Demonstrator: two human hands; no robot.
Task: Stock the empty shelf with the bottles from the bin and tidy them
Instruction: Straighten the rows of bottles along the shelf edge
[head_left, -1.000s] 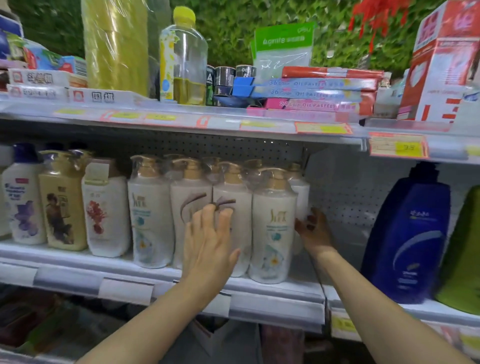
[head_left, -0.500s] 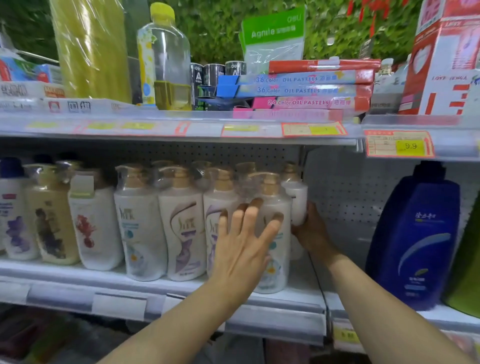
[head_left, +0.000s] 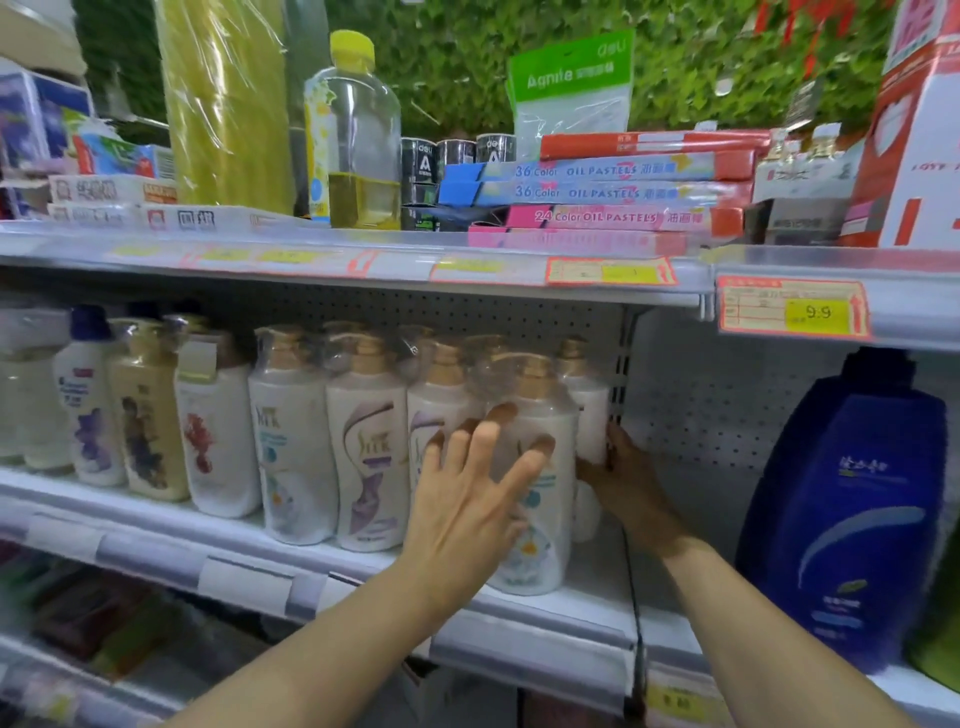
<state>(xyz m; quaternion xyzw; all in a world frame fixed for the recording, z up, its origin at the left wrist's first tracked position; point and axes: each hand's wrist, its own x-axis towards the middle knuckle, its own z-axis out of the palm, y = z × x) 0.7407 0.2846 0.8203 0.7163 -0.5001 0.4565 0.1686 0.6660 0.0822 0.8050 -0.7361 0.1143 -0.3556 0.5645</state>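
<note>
camera nearer | left hand (head_left: 470, 499) flat on front bottle (head_left: 540, 519) | right hand (head_left: 623, 480) beside it

Middle shelf (head_left: 519, 618): row of pump bottles (head_left: 291, 441) along the front edge, more bottles behind. Rightmost front bottle (head_left: 545, 545) stands between left hand (head_left: 467, 504), before it, and right hand (head_left: 628, 488), at its right. Upper shelf (head_left: 363, 254): pastel boxes (head_left: 613, 192) stacked right of oil bottle (head_left: 358, 140). Large jug (head_left: 852, 509) in the bay to the right.

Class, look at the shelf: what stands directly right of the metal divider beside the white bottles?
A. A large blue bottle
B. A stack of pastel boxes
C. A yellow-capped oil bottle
A: the large blue bottle stands in the next bay, right of the divider.
</note>
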